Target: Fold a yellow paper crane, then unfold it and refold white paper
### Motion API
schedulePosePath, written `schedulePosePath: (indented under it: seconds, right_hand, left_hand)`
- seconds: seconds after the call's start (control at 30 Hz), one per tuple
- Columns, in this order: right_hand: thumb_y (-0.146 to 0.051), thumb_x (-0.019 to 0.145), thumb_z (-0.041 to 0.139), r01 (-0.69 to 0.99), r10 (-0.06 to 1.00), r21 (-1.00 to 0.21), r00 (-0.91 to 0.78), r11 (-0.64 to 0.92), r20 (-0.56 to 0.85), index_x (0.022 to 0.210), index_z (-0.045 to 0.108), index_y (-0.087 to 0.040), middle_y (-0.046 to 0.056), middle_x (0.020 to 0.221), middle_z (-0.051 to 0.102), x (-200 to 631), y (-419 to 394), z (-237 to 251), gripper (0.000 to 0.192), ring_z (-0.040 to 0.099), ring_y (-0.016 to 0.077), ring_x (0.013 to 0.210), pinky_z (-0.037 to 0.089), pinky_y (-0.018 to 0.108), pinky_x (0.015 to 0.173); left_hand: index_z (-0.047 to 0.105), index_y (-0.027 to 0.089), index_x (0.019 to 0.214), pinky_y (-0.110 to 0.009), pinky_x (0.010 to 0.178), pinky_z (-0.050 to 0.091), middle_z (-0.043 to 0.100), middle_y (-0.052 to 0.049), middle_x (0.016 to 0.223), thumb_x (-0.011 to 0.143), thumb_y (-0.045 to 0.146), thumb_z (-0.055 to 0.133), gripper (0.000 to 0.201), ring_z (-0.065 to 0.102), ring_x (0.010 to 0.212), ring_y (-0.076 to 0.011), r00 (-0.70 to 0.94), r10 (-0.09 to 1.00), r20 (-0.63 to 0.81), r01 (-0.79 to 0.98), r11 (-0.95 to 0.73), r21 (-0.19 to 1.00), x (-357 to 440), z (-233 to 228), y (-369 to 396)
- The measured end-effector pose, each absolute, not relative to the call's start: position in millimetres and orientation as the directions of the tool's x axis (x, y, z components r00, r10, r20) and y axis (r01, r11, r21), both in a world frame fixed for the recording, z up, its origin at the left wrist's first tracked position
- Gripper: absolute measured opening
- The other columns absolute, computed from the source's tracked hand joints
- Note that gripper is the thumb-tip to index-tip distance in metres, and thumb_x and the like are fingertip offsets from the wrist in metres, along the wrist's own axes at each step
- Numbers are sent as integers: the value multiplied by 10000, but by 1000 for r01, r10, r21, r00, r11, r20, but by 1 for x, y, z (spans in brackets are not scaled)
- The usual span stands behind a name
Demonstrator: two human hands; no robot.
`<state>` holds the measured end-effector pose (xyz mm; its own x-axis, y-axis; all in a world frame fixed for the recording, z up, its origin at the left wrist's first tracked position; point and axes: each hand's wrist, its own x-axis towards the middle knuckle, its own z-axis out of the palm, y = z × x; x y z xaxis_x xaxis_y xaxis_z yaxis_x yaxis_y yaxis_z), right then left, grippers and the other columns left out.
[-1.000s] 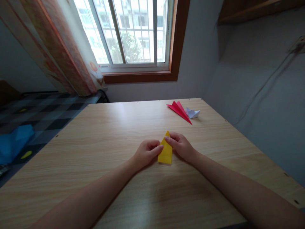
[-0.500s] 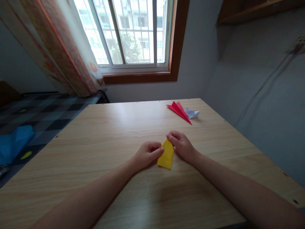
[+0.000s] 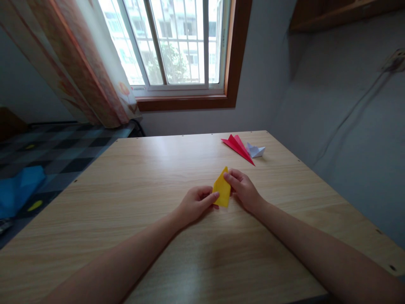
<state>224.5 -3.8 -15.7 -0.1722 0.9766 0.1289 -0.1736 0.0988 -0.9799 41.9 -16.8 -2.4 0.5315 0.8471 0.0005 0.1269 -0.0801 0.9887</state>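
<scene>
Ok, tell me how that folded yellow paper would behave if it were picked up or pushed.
The yellow paper is folded into layers, so it probably holds its creased shape rather than flopping. It looks thin and light; a nudge would likely slide it over the smooth table. Both hands, left and right, pinch it at the edges, which suggests that it creases easily.

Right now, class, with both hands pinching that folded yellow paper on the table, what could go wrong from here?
1. The left hand and right hand grip the yellow paper only at its edges with fingertips; it may slip, so a crease could land crooked.
2. The paper looks partly lifted off the wooden table; pressing without flat support might leave a soft or skewed fold.
3. The red paper plane and the white paper boat lie near the right hand; a reaching sweep could knock them.
</scene>
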Motion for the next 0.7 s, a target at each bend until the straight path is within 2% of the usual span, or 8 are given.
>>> schedulePosePath:
  seconds: [0.2, 0.43, 0.7]
  right_hand:
    - [-561, 831, 654, -68, 928, -991, -350, 112, 128, 837, 618, -174, -22, 651, 585, 221, -7, -19, 389, 507, 102, 517, 406, 220, 473]
    - [-539, 855, 627, -31, 930, -985, -325, 172, 172, 781, 615, -170, -30, 601, 552, 220, -10, -14, 377, 494, 101, 506, 403, 227, 479]
    - [-592, 857, 600, -59, 948, -989, -285, 134, 145, 762, 583, -181, -33, 571, 554, 220, -9, -16, 423, 496, 105, 486, 395, 227, 469]
  left_hand:
    - [684, 116, 814, -218, 569, 417, 628, -37, 712, 804, 509, 674, 393, 535, 622, -124, 380, 925, 22, 6, -27, 1000, 42, -3, -12]
    - [672, 127, 821, -215, 557, 410, 628, -22, 696, 768, 525, 710, 404, 529, 607, -114, 392, 920, 22, -50, -2, 999, 43, -5, -10]
    - [639, 135, 791, -227, 588, 422, 643, -25, 704, 790, 527, 688, 395, 525, 602, -113, 392, 919, 36, -25, -28, 999, 43, -7, -7]
